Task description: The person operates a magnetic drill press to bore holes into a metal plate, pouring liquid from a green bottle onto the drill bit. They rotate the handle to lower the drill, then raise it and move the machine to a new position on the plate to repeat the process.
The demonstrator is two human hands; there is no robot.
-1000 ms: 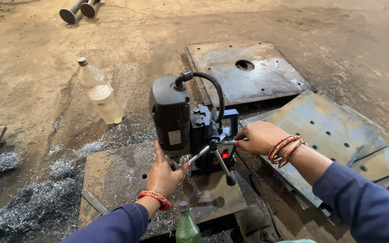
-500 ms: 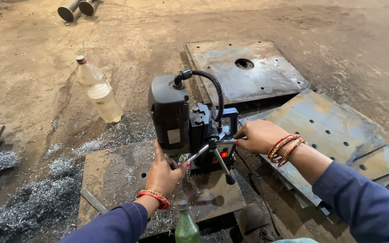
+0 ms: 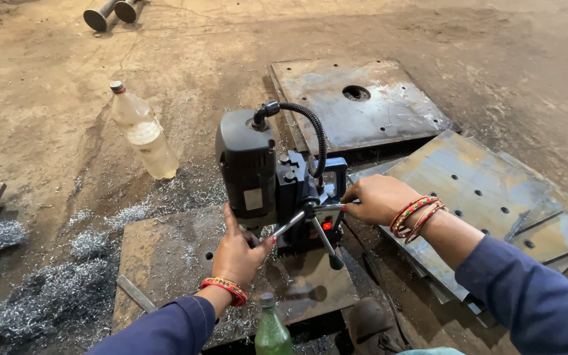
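My left hand [image 3: 239,253] hides the drill bit under the magnetic drill [image 3: 277,181]; the green bottle [image 3: 271,332] near me is cut off below.

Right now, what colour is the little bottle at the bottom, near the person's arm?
Green, with a grey cap; the small bottle shows best in the head view, its only view.

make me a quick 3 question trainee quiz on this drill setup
1. True or false: the magnetic drill stands on a steel plate.
2. Which hand grips a spoke of the feed handle? A) left B) right C) neither
3. What stands on the floor, left of the drill?

Key:
1. True.
2. B: the right hand closes on a spoke; the left hand rests at the drill's base.
3. A clear plastic bottle.
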